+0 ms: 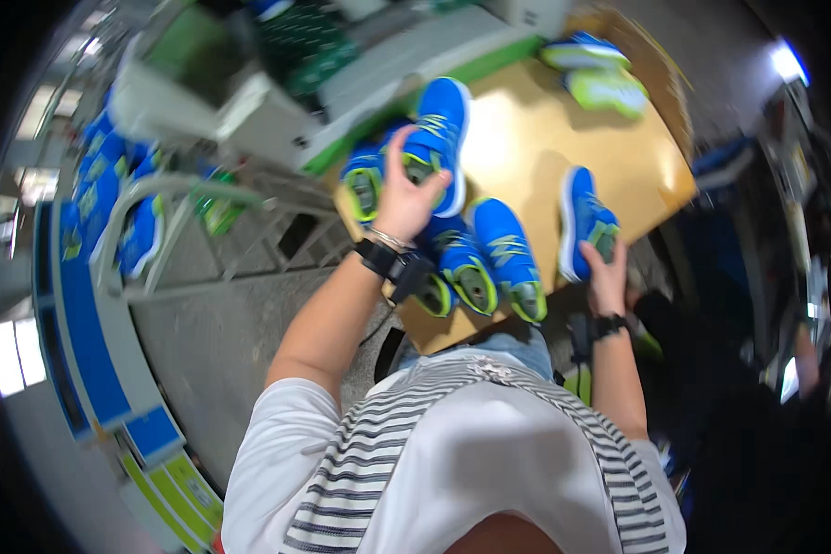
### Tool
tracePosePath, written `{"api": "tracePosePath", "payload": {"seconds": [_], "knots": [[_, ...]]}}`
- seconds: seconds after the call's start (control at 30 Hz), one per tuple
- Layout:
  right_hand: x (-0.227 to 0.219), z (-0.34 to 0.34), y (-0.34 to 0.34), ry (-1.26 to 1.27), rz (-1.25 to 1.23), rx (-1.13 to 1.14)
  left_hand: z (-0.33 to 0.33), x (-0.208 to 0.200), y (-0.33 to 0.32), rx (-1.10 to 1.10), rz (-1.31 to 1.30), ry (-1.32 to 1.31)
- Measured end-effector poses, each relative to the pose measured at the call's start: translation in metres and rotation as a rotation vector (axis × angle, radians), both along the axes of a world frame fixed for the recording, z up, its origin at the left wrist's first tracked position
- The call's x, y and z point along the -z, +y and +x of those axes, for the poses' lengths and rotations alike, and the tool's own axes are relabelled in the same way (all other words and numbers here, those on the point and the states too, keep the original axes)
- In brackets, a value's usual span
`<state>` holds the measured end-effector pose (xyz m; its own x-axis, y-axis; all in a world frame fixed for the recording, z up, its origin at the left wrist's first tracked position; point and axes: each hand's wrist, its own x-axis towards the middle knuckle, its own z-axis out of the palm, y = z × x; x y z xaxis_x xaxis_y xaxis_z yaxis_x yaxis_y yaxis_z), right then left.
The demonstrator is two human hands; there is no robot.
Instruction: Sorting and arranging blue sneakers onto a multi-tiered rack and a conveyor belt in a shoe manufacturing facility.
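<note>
Sneaker in left grip looks bright blue, white-soled, lime-laced

Your left hand: one blue shoe, gripped near its heel opening, raised over the table. Your right hand: one white-soled blue shoe, held at the heel, toe pointing away from you. Between your hands, at the near edge: several blue shoes with yellow-green trim, side by side, heels toward you. Far right corner: two blue and yellow-green shoes, close together. To your left: a pale metal frame; near it, more blue shoes, blurred. On you: a striped apron.
</note>
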<state>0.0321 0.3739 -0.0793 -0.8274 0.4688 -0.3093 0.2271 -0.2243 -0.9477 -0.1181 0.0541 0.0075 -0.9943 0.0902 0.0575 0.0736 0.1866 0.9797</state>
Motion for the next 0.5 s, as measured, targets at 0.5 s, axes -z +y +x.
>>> {"api": "tracePosePath", "payload": {"seconds": [0.5], "knots": [[-0.136, 0.035, -0.305, 0.033, 0.197, -0.951, 0.306, -0.080, -0.292, -0.200, 0.123, -0.277]]}}
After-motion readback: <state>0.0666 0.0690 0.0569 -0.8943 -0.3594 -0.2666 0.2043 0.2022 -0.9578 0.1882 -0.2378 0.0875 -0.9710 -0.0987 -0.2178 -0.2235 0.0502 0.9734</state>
